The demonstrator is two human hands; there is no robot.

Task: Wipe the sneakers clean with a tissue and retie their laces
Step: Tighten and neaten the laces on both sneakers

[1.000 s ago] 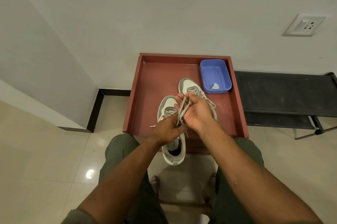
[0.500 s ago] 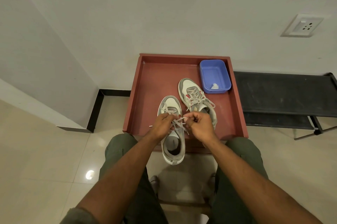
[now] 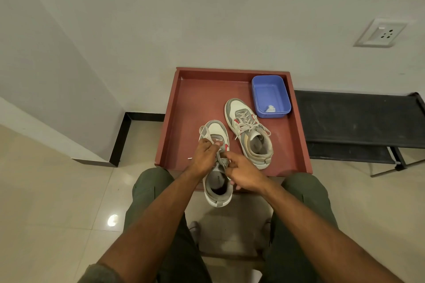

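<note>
Two grey and white sneakers lie on a red-brown tray table [image 3: 188, 103]. The near sneaker [image 3: 217, 190] hangs with its heel over the table's front edge. My left hand [image 3: 204, 156] pinches a loop of its grey lace [image 3: 203, 132] that arcs over the toe. My right hand [image 3: 245, 173] pinches the other part of the lace beside the tongue. The far sneaker [image 3: 249, 133] lies to the right with its laces tied in a bow. A crumpled white tissue [image 3: 269, 108] sits in a blue tub [image 3: 271, 96].
The tray table stands against a white wall. A low black bench [image 3: 358, 119] adjoins it on the right. My knees in dark green trousers [image 3: 151, 188] flank the table's front edge above a glossy tiled floor. A wall socket [image 3: 380, 32] is at the upper right.
Both hands came down from above the sneakers to the near sneaker's tongue. The lace that was bunched in them is now drawn into a loop on the left.
</note>
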